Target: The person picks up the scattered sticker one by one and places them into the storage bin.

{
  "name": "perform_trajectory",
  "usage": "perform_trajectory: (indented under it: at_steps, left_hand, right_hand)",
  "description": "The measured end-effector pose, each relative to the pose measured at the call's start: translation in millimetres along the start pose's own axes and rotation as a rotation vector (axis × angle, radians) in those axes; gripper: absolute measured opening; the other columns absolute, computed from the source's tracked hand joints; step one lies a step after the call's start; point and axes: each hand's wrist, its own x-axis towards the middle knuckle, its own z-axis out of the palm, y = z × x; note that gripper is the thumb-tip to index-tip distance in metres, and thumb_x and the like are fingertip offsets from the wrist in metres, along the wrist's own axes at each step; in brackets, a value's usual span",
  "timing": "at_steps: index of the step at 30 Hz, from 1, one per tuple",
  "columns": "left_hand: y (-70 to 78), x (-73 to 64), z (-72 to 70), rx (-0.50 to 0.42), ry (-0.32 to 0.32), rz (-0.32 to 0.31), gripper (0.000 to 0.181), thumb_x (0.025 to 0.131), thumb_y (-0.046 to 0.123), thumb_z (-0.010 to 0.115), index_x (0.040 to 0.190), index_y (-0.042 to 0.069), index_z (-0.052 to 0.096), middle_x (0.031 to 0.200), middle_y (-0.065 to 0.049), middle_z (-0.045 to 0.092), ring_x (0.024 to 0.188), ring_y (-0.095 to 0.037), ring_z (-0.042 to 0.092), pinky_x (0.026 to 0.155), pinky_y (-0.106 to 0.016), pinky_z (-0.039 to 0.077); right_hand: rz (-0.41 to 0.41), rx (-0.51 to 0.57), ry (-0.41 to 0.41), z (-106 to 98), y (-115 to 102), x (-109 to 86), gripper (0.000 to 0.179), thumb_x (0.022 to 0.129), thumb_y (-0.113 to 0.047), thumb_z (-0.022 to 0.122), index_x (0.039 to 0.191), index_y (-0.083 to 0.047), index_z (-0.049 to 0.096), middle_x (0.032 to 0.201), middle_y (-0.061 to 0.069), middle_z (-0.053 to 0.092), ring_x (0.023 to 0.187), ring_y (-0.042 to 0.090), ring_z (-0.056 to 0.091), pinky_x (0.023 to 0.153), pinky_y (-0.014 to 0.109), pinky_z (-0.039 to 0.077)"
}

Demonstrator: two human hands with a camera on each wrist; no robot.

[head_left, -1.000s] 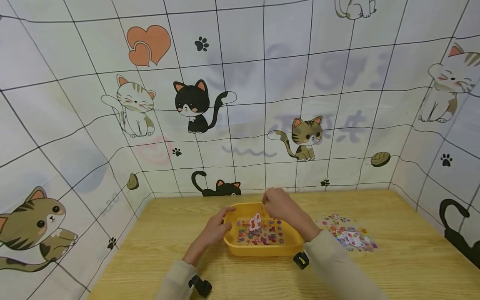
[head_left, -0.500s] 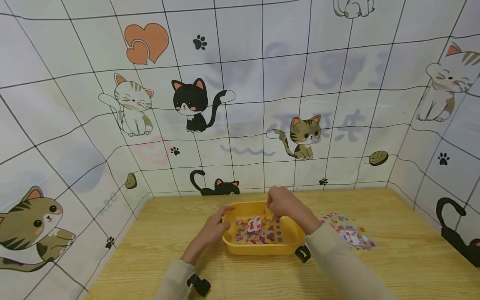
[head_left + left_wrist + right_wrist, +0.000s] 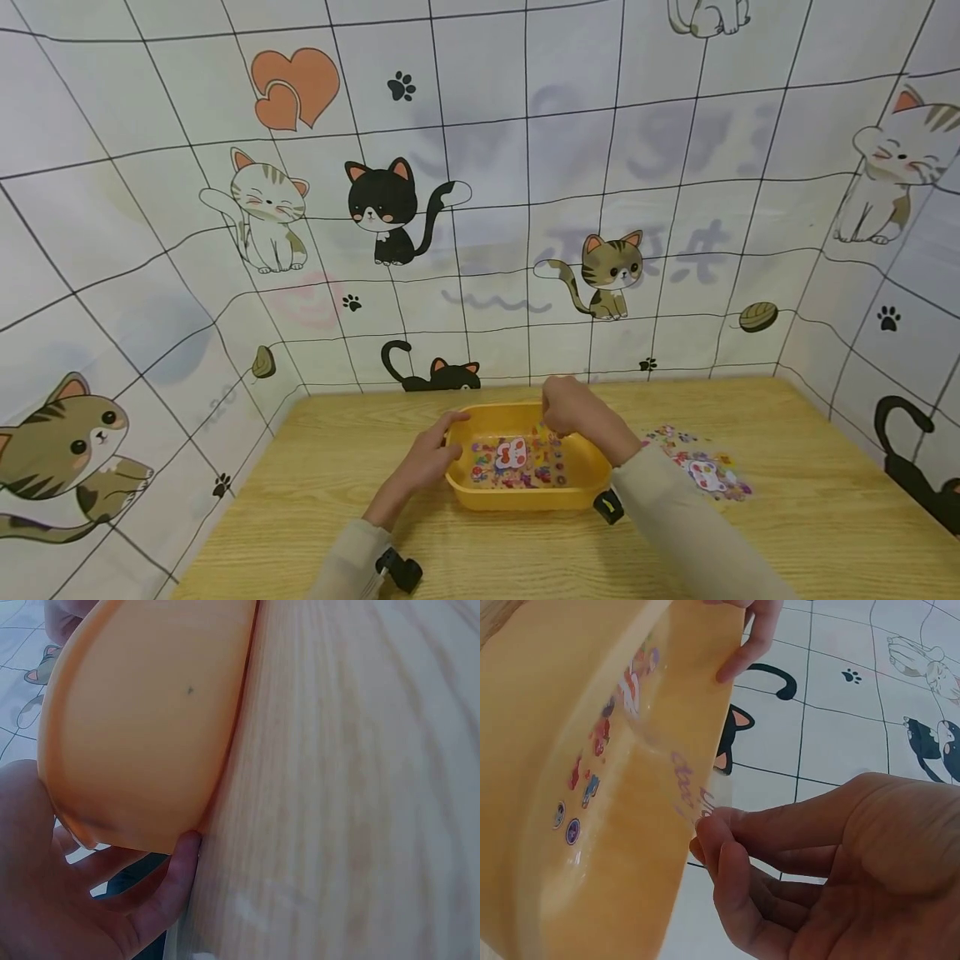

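Observation:
A yellow plastic basin (image 3: 525, 500) stands on the table in the head view. My left hand (image 3: 433, 454) grips its left rim; in the left wrist view the fingers (image 3: 176, 881) reach along the outside wall. Inside the basin is a clear sticker sheet (image 3: 480, 475) with small colourful stickers and a larger red-and-white one. My right hand (image 3: 573, 408) is at the back right of the basin. In the right wrist view its thumb and fingers (image 3: 735, 862) pinch the sheet's clear edge, which bears purple lettering (image 3: 686, 780) and lifts off the basin floor.
Right of the basin a second sticker sheet (image 3: 705, 475) lies on the wooden table (image 3: 300, 517), partly behind the right forearm. A white grid cloth (image 3: 480, 233) with printed cats stands behind and at both sides. Each wrist carries a black camera (image 3: 400, 571).
The right hand has shifted slightly right, pulling the sheet's edge. The red-and-white sticker on the sheet has gone from tilted up to lying flatter. The left hand stays on the rim.

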Motion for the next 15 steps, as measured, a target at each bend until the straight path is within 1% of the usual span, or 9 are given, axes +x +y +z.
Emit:
perform_trajectory:
  at_steps: [3,4,8,11,13,14,15]
  left_hand:
    - [0.5,-0.3,0.7,-0.007,0.0,-0.006,0.055,0.093,0.009,0.054,0.148,0.013,0.052,0.159,-0.016,0.047,0.146,-0.04,0.043,0.111,-0.06,0.042]
    - [0.4,-0.3,0.9,-0.008,0.0,-0.009,0.054,0.093,0.009,0.054,0.148,0.013,0.052,0.159,-0.016,0.047,0.146,-0.041,0.043,0.112,-0.061,0.041]
    - [0.5,-0.5,0.8,-0.008,-0.002,-0.018,0.054,0.095,0.009,0.054,0.148,0.015,0.052,0.159,-0.016,0.047,0.142,-0.039,0.047,0.106,-0.057,0.046]
    - [0.1,-0.3,0.7,-0.007,-0.003,-0.02,0.053,0.095,0.009,0.054,0.148,0.015,0.052,0.159,-0.016,0.047,0.138,-0.038,0.05,0.102,-0.053,0.048]
    - [-0.4,-0.1,0.6,-0.005,-0.004,-0.019,0.053,0.095,0.009,0.054,0.148,0.015,0.052,0.159,-0.016,0.047,0.135,-0.037,0.052,0.098,-0.05,0.049]
    - [-0.7,0.2,0.6,0.001,-0.002,-0.017,0.053,0.095,0.009,0.055,0.148,0.016,0.052,0.159,-0.016,0.047,0.136,-0.037,0.051,0.099,-0.05,0.049]
    - [-1.0,0.5,0.5,0.002,-0.002,-0.017,0.053,0.095,0.009,0.055,0.148,0.016,0.052,0.159,-0.016,0.047,0.134,-0.036,0.053,0.097,-0.049,0.05]
  right_hand:
    - [0.017,-0.008,-0.003,1.1,0.2,1.0,0.051,0.084,0.011,0.06,0.046,-0.016,0.04,0.043,-0.007,0.033,0.04,0.008,0.033,0.041,0.02,0.026]
    - [0.017,-0.013,-0.007,0.8,0.0,1.7,0.051,0.084,0.011,0.061,0.047,-0.016,0.039,0.043,-0.007,0.031,0.04,0.009,0.035,0.041,0.019,0.027]
    - [0.032,-0.02,-0.031,-1.3,-1.1,4.0,0.054,0.086,0.008,0.066,0.049,-0.017,0.034,0.044,-0.008,0.025,0.04,0.012,0.05,0.041,0.018,0.037]
    - [0.049,-0.031,-0.063,-2.7,-1.2,6.4,0.054,0.086,0.006,0.068,0.05,-0.018,0.035,0.044,-0.008,0.026,0.043,0.016,0.059,0.043,0.019,0.043]
    - [0.065,-0.035,-0.09,-3.5,-1.0,7.8,0.052,0.087,0.005,0.068,0.053,-0.017,0.036,0.046,-0.007,0.025,0.043,0.015,0.059,0.043,0.02,0.044]
    - [0.078,-0.031,-0.106,-3.7,-0.9,8.4,0.048,0.088,0.004,0.068,0.055,-0.016,0.039,0.048,-0.006,0.028,0.043,0.015,0.059,0.043,0.021,0.046]
    - [0.092,-0.029,-0.122,-3.7,-0.7,9.1,0.043,0.089,0.002,0.07,0.059,-0.014,0.044,0.05,-0.005,0.032,0.044,0.015,0.058,0.044,0.022,0.048]
